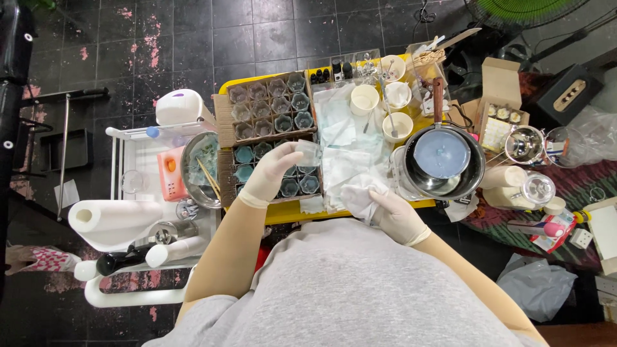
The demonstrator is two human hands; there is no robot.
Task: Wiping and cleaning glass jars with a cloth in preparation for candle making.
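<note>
Over the yellow desk [292, 212] we are working with two gloved hands. Our left hand [273, 173] is closing its fingers around one small clear glass cup [311, 153], holding it just above the right edge of the cardboard tray [225, 122]. Our right hand [395, 215] is gripping one crumpled white tissue [357, 196] near the front edge of the desk, close to our grey shirt. We are counting about twenty small glasses [277, 103] sitting in the tray's compartments, in rows; the far ones are looking clear and the nearer ones are holding something teal, though we cannot tell the exact count where our left hand is covering them. Beside the tray, more white tissues [340, 128] are lying spread out. Beyond them four white paper cups [364, 99] are standing together, one with a stirrer in it. To the right, one metal pot [443, 160] with a wooden handle is holding pale blue liquid. On the white cart [128, 193] to our left, one paper towel roll [112, 218] is lying near one metal bowl [196, 167] with two wooden sticks [209, 180] resting in it.
</note>
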